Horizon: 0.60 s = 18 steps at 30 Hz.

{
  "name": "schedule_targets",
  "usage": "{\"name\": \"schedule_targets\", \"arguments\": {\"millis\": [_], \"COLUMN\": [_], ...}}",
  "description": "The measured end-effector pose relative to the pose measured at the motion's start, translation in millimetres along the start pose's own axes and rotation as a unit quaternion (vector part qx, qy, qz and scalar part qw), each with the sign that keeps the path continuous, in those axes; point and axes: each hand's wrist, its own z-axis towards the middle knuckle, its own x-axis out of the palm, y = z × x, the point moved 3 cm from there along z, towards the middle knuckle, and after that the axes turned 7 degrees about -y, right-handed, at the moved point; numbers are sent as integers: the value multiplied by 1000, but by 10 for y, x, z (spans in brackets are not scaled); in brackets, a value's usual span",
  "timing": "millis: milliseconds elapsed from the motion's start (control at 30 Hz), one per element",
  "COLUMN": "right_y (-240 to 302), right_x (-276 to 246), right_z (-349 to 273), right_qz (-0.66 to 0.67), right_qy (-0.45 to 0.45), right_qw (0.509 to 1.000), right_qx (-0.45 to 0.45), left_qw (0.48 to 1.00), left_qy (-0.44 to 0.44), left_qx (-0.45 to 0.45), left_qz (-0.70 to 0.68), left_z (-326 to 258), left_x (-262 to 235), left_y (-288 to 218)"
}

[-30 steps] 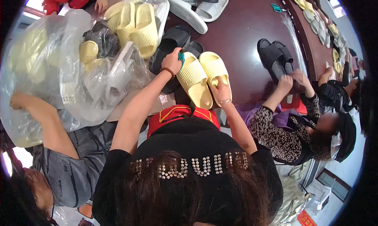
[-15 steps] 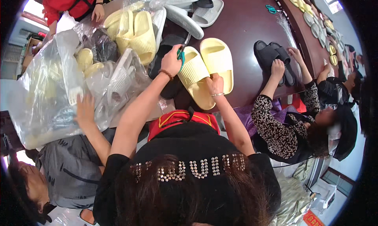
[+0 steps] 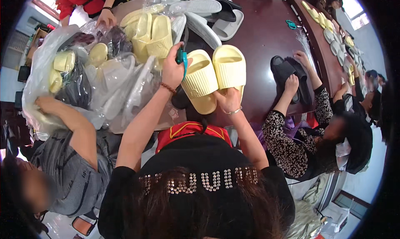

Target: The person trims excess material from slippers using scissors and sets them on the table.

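My right hand [image 3: 228, 99] grips a pair of pale yellow slippers at their heel ends, with the thumb between the two. The left slipper [image 3: 199, 80] and the right slipper [image 3: 230, 73] sit side by side, ribbed straps up and toes pointing away from me. Closed round a pair of teal-handled scissors [image 3: 182, 59] is my left hand [image 3: 171, 73], just left of the left slipper. The scissors' blades point away from me, partly hard to make out against the dark things behind.
Clear plastic bags [image 3: 112, 78] of slippers cover the table's left. Yellow slippers [image 3: 160, 37], grey slippers [image 3: 229, 25] and black slippers lie beyond my hands. On the right, a co-worker handles black slippers [image 3: 287, 74]. Other teal scissors [image 3: 291, 25] lie near the table's far edge.
The yellow slippers have tilted, so their straps face me more, and my right hand has moved nearer me. My left hand has shifted left with the scissors. The left co-worker's hand moved along the plastic bag.
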Motion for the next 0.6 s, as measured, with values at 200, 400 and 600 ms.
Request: {"name": "schedule_targets", "arguments": {"millis": [200,400,600], "right_y": [276,409,-27], "right_x": [-12,-149,-151], "right_z": [36,66,172], "right_qz": [6,-34,-20], "right_qy": [-18,-41,-65], "right_qw": [999,989,996], "right_qx": [-35,-140,-63], "left_qw": [997,1000,998], "left_qy": [15,25,37], "left_qx": [-60,2,-50], "left_qz": [-54,15,11], "left_z": [56,-18,-188], "left_x": [-125,-110,-13], "left_y": [10,-117,-136]}}
